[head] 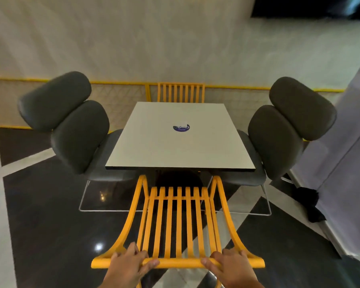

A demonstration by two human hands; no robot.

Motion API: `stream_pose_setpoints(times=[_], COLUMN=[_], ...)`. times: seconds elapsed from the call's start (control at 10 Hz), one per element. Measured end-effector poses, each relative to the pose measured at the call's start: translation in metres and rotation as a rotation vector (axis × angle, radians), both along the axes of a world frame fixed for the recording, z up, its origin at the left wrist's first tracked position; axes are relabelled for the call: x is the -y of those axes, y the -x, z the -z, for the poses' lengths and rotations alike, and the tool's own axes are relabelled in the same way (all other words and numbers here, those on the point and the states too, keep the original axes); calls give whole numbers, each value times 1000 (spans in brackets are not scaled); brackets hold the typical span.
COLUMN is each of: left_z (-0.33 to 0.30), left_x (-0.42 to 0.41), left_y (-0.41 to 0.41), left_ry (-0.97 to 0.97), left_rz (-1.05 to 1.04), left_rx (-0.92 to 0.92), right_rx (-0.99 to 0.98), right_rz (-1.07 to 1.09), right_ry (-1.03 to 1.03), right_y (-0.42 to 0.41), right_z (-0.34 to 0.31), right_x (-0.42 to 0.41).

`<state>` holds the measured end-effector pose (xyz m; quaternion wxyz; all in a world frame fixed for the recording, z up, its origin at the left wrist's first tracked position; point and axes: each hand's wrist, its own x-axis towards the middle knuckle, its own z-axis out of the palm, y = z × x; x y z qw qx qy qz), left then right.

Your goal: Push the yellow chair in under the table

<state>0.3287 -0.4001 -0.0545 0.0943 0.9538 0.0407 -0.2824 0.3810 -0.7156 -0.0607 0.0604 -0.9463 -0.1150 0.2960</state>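
Pushing step in hand: your left hand [127, 265] and right hand [230, 265], fingers wrapped over the top rail, hold the yellow chair [178, 221] at lower centre, its seat partly beneath the worktop [180, 140]. Next, push straight forward between the grey chairs [79, 134].

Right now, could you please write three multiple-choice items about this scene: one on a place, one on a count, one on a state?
1. Where is the sticker?
A. on the table top
B. on the floor
C. on a grey chair

2. How many grey chairs stand at the table?
A. one
B. two
C. four

3. What are both hands doing?
A. hanging free
B. resting on the table
C. gripping the near yellow chair's top rail

Answers:
1 A, it lies near the top's middle.
2 B, one grey chair on each side.
3 C, left hand and right hand curl over the yellow chair rail.
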Motion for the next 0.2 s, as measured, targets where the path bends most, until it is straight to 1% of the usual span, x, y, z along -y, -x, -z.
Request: stream_pose_setpoints(times=[0.2], left_z=[-15], left_x=[3], left_y=[-13], left_ry=[-27], left_rz=[-6], left_rx=[-23], right_rx=[1], right_rz=[-67], right_ry=[80], right_y=[-7], right_z=[-20], right_x=[-10])
